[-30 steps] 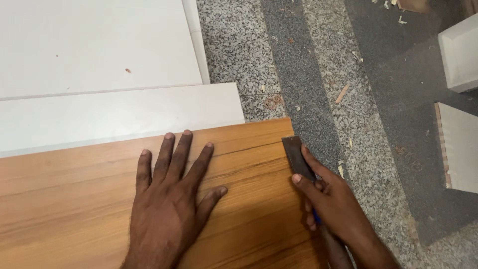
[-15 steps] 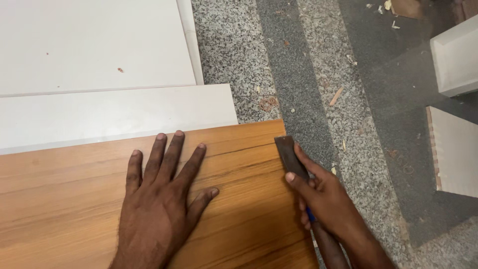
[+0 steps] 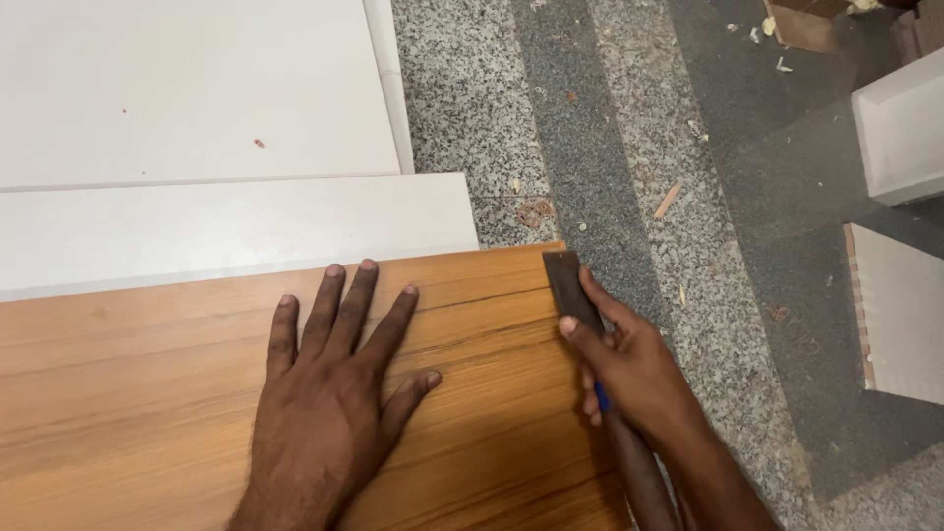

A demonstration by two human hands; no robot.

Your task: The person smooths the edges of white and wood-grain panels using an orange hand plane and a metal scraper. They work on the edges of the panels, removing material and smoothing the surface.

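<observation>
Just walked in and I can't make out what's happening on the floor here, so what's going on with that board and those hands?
A person is working on a wood-grain board lying over white panels on a speckled stone floor. The left hand lies flat on the board, fingers spread, pressing down. The right hand grips a flat dark blade tool and holds it against the board's right edge, near the far corner. Wood chips are scattered on the floor.

Your support: speckled granite floor (image 3: 639, 187), darker grey band along it. White boards (image 3: 197, 88) lie flat on it; wood chips (image 3: 667, 201) scattered.
</observation>
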